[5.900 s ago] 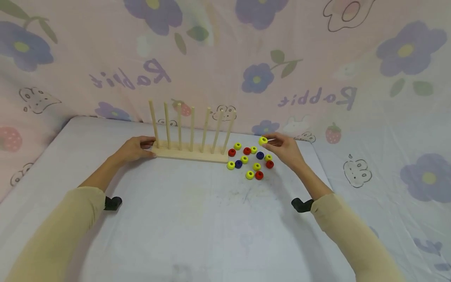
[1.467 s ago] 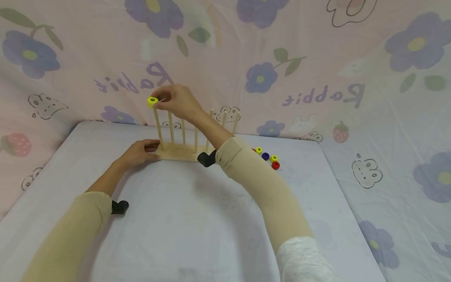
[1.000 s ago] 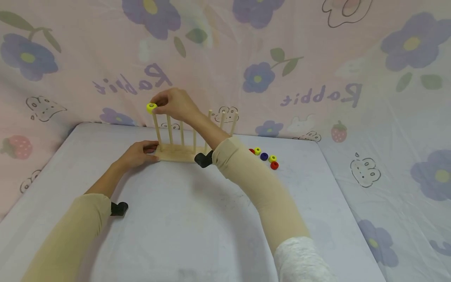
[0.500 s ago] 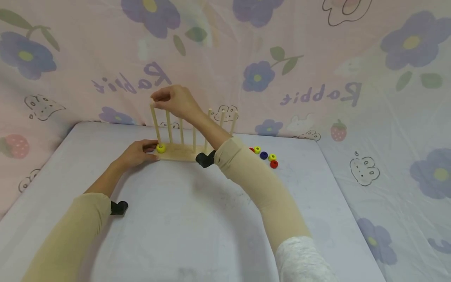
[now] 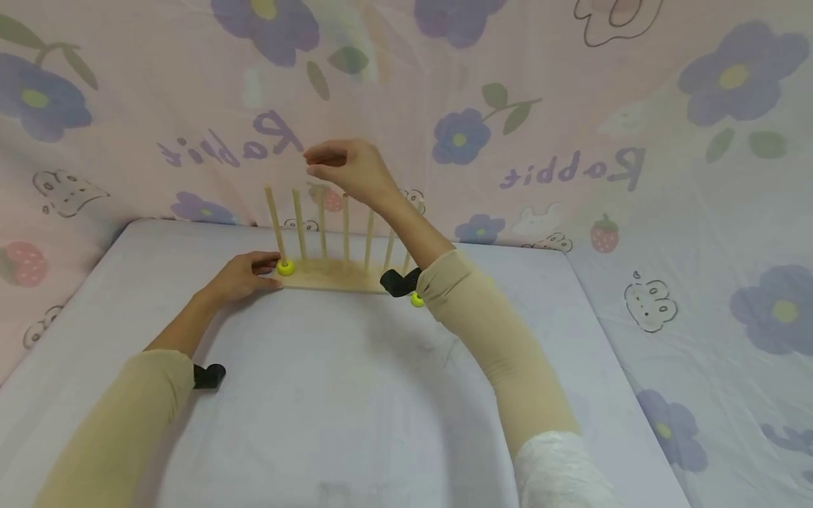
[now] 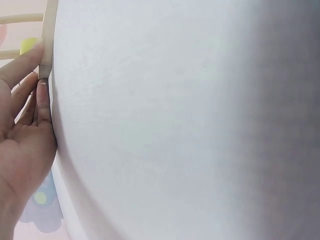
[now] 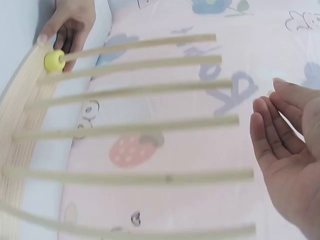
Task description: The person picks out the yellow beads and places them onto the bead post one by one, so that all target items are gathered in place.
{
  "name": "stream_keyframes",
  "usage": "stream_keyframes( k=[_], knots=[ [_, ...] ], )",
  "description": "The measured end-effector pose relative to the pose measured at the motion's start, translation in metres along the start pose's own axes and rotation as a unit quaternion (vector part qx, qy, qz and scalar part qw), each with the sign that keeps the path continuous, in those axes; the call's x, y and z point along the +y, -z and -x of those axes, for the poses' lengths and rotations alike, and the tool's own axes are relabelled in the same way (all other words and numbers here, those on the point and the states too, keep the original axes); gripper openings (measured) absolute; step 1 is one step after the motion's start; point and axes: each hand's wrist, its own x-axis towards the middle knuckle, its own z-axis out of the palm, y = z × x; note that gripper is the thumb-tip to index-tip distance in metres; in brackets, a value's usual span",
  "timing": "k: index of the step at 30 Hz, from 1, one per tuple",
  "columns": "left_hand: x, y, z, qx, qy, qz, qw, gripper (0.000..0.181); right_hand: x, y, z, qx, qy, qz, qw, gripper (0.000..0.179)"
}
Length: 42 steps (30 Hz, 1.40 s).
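Note:
A pale wooden rack with a flat base (image 5: 336, 283) and a row of upright pegs stands on the white table. My left hand (image 5: 240, 276) holds the base by its left end, the thumb at the front and fingers behind. Beside those fingers, a yellow bead (image 5: 286, 268) sits at the foot of the leftmost peg, threaded on it in the right wrist view. My right hand (image 5: 356, 169) is raised above the pegs with nothing in it, its fingers loosely bent and clear of the peg tips (image 7: 220, 60). Another yellow bead (image 5: 417, 300) shows partly beyond the base's right end.
The right forearm and sleeve (image 5: 502, 331) cross over the rack's right end and hide the other loose beads. A black wrist mount (image 5: 400, 283) hangs near that end, another (image 5: 209, 377) at the left wrist. A patterned cloth (image 5: 394, 92) hangs behind the table.
The right hand carried a yellow bead from the pile to the leftmost peg and released it; the bead dropped to the base. That hand has since moved up and right. The left hand stayed.

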Motion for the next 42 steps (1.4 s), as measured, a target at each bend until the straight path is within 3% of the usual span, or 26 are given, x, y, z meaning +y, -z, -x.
stream_keyframes(
  k=[13,19,30,35,42],
  knots=[
    [0.002,0.002,0.001,-0.010,0.003,-0.004,0.9999,0.078,0.030,0.058,0.038,0.063,-0.008,-0.003,0.9980,0.030],
    [0.004,0.004,0.001,-0.011,0.006,0.006,0.9999,0.079,0.039,0.071,0.048,0.078,0.003,-0.001,0.9970,0.030],
    [0.002,0.002,0.002,-0.017,0.002,0.012,0.9998,0.080,0.066,0.096,0.086,0.120,-0.020,0.008,0.9926,0.028],
    [0.003,0.002,0.002,-0.013,0.001,0.015,0.9998,0.079,0.079,0.105,0.099,0.125,-0.018,0.019,0.9918,0.027],
    [0.000,0.000,0.000,-0.010,-0.003,0.012,0.9999,0.078,0.096,0.114,0.120,0.123,-0.045,0.033,0.9908,0.029]
  ],
)
